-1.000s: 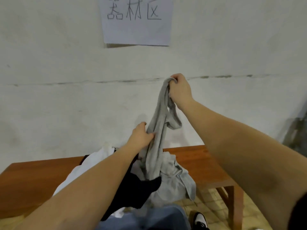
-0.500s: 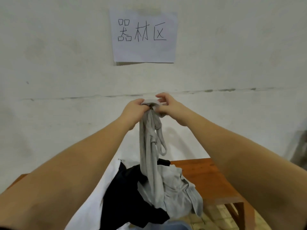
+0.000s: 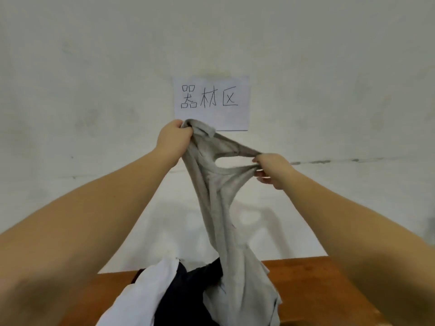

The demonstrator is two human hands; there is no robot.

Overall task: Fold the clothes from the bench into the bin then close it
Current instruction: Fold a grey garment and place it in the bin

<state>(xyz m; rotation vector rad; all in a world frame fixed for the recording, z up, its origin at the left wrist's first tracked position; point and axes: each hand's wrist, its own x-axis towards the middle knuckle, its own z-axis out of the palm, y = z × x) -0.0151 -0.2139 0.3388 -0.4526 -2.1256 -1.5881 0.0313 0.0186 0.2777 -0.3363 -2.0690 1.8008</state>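
A grey garment (image 3: 223, 208) hangs in front of the wall, held up by its top edge. My left hand (image 3: 173, 140) grips one bunched corner up high. My right hand (image 3: 273, 169) pinches the other side lower and to the right, so the neck opening is stretched between them. The garment's lower part trails down onto the wooden bench (image 3: 317, 285). A white garment (image 3: 143, 290) and a dark one (image 3: 186, 292) lie in a heap on the bench below. The bin is not in view.
A pale wall fills the background close behind the bench, with a paper sign (image 3: 211, 102) bearing handwritten characters. A dark patch shows at the right edge by the wall.
Both hands have risen and moved apart, my left up and left, my right out to the right, spreading the grey garment's top open. The view has tilted upward.
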